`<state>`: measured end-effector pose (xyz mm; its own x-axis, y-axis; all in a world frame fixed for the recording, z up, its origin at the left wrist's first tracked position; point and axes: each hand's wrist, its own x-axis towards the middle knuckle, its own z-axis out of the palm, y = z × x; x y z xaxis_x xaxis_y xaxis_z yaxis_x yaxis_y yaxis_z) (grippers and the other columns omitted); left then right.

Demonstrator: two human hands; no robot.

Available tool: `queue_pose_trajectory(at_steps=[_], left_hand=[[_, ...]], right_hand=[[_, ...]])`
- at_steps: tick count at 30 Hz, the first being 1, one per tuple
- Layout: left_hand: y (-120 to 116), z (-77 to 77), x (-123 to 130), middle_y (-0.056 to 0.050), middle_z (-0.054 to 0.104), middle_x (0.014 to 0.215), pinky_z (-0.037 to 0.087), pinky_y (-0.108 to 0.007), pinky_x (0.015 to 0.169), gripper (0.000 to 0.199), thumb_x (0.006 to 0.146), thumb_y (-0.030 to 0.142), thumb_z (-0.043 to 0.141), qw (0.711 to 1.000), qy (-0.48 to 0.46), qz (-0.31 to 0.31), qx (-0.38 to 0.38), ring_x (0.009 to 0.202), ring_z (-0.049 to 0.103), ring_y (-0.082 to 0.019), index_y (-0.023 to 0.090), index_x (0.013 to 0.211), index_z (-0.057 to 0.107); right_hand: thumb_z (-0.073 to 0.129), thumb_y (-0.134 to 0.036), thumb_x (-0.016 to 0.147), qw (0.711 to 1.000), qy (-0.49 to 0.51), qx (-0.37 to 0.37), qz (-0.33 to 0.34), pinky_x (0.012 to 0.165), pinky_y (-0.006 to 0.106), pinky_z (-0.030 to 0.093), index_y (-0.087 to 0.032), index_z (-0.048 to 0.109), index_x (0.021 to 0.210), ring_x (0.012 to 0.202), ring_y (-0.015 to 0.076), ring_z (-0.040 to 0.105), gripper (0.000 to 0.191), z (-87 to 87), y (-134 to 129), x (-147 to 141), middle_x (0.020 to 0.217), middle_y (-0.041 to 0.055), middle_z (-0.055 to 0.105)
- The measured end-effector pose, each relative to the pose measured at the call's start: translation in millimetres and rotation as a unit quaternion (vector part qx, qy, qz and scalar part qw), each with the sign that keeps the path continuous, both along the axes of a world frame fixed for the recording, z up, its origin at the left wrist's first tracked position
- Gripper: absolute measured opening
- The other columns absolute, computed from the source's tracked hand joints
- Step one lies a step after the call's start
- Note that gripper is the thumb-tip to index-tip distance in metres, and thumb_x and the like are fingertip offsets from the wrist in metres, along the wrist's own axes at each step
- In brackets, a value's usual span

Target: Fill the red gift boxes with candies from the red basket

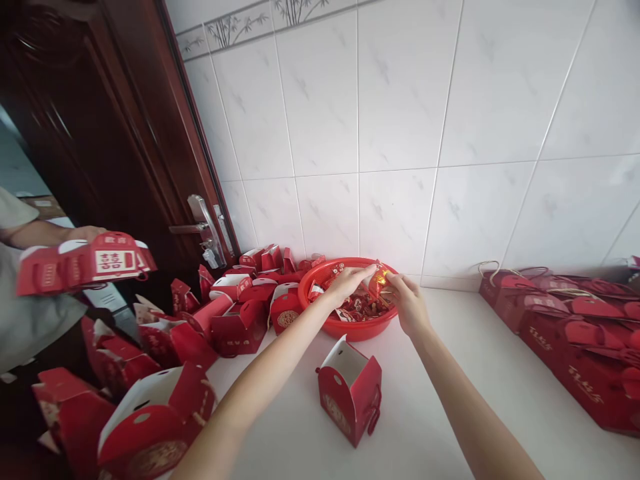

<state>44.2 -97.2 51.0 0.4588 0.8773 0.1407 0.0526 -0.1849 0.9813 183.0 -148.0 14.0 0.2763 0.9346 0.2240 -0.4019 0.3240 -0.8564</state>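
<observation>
Over the red plastic basket (350, 331), both my hands are at a small shiny red-and-gold wrapped packet (379, 281). My right hand (409, 305) pinches its right side between thumb and fingers. From the left, my left hand (346, 283) reaches in with its fingers together, the tips closed on the packet's upper left edge. Wrapped sweets (357, 308) in red wrappers fill the basket below. Closer to me, between my forearms, an open red gift box (350, 393) stands upright on the white tabletop, its pale inside facing up.
Several open red boxes (240, 327) crowd the left side, reaching the front edge. Rows of closed red boxes (565, 353) with cord handles stand at right. Another person (30, 293) at far left holds flat red cartons (90, 263). Behind are a tiled wall and dark door (110, 133).
</observation>
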Motion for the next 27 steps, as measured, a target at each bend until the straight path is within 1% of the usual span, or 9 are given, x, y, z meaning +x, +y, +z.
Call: queue_pose_trajectory(at_steps=[2, 5, 10, 14, 17, 19, 21, 24, 27], left_hand=[[3, -2.2, -2, -0.001, 0.062, 0.068, 0.049, -0.029, 0.068, 0.051, 0.073, 0.069, 0.069, 1.000, 0.011, -0.017, 0.021, 0.068, 0.060, -0.016, 0.017, 0.075, 0.070], [13, -6.3, -8, -0.002, 0.065, 0.070, 0.049, -0.029, 0.067, 0.052, 0.077, 0.070, 0.065, 0.997, 0.053, 0.019, 0.057, 0.072, 0.063, -0.019, 0.018, 0.078, 0.071], [40, -13.5, -30, -0.005, 0.074, 0.092, 0.051, -0.029, 0.072, 0.041, 0.089, 0.057, 0.056, 0.990, 0.136, 0.026, 0.033, 0.081, 0.068, -0.021, 0.020, 0.087, 0.074], [65, -26.0, -44, -0.003, 0.076, 0.093, 0.050, -0.026, 0.075, 0.016, 0.084, 0.028, 0.062, 0.938, 0.320, -0.004, 0.130, 0.086, 0.069, -0.020, 0.021, 0.087, 0.077], [80, -37.4, -39, -0.004, 0.076, 0.109, 0.048, -0.028, 0.089, 0.027, 0.078, 0.013, 0.061, 0.912, 0.367, -0.014, 0.184, 0.103, 0.067, -0.023, 0.022, 0.098, 0.077], [87, -43.0, -29, -0.005, 0.071, 0.123, 0.044, -0.030, 0.099, 0.038, 0.075, 0.008, 0.060, 0.904, 0.374, -0.026, 0.208, 0.116, 0.062, -0.025, 0.023, 0.106, 0.076], [91, -46.1, -16, -0.005, 0.068, 0.129, 0.042, -0.031, 0.103, 0.044, 0.072, 0.004, 0.059, 0.881, 0.407, -0.056, 0.236, 0.123, 0.059, -0.026, 0.025, 0.107, 0.075], [96, -48.0, -2, -0.008, 0.069, 0.123, 0.043, -0.035, 0.102, 0.037, 0.066, 0.002, 0.061, 0.849, 0.458, -0.078, 0.251, 0.120, 0.060, -0.029, 0.023, 0.093, 0.077], [101, -48.7, -1, -0.009, 0.073, 0.101, 0.048, -0.039, 0.092, 0.021, 0.061, 0.006, 0.068, 0.853, 0.472, -0.051, 0.216, 0.103, 0.065, -0.032, 0.022, 0.075, 0.074]], right_hand=[[0.086, -0.049, 0.063, 0.999, 0.032, 0.009, 0.009, 0.069, 0.027, 0.053, -0.023, 0.073, 0.073, 0.076, 0.0168, 0.065, 0.031, 0.0, 6, -4, 0.080, 0.0009, 0.071], [0.084, -0.046, 0.067, 0.998, 0.059, 0.017, 0.035, 0.074, 0.027, 0.055, -0.023, 0.076, 0.084, 0.087, 0.0189, 0.068, 0.030, -3.3, 14, -10, 0.092, 0.0020, 0.075], [0.080, -0.041, 0.070, 0.989, 0.138, -0.008, 0.046, 0.082, 0.033, 0.058, -0.024, 0.073, 0.082, 0.095, 0.0220, 0.070, 0.022, -17.8, 34, -2, 0.090, 0.0011, 0.077], [0.078, -0.032, 0.068, 0.974, 0.218, -0.040, 0.056, 0.082, 0.032, 0.060, -0.025, 0.069, 0.078, 0.091, 0.0191, 0.071, 0.015, -30.1, 50, 13, 0.083, -0.0021, 0.076], [0.078, -0.032, 0.068, 0.970, 0.231, -0.043, 0.062, 0.079, 0.031, 0.060, -0.025, 0.069, 0.080, 0.089, 0.0191, 0.072, 0.017, -35.5, 56, 18, 0.084, -0.0011, 0.076], [0.079, -0.033, 0.069, 0.972, 0.225, -0.035, 0.065, 0.078, 0.031, 0.060, -0.025, 0.069, 0.081, 0.088, 0.0192, 0.072, 0.017, -37.3, 57, 18, 0.082, -0.0008, 0.076], [0.079, -0.031, 0.070, 0.970, 0.233, -0.034, 0.061, 0.077, 0.031, 0.060, -0.025, 0.069, 0.081, 0.085, 0.0188, 0.072, 0.016, -37.8, 57, 17, 0.081, -0.0008, 0.076], [0.078, -0.029, 0.070, 0.966, 0.250, -0.043, 0.047, 0.073, 0.030, 0.060, -0.023, 0.069, 0.077, 0.081, 0.0189, 0.072, 0.013, -37.0, 56, 14, 0.078, 0.0000, 0.075], [0.077, -0.027, 0.070, 0.965, 0.258, -0.045, 0.030, 0.072, 0.030, 0.060, -0.024, 0.067, 0.073, 0.083, 0.0196, 0.072, 0.011, -35.5, 55, 12, 0.078, -0.0006, 0.075]])
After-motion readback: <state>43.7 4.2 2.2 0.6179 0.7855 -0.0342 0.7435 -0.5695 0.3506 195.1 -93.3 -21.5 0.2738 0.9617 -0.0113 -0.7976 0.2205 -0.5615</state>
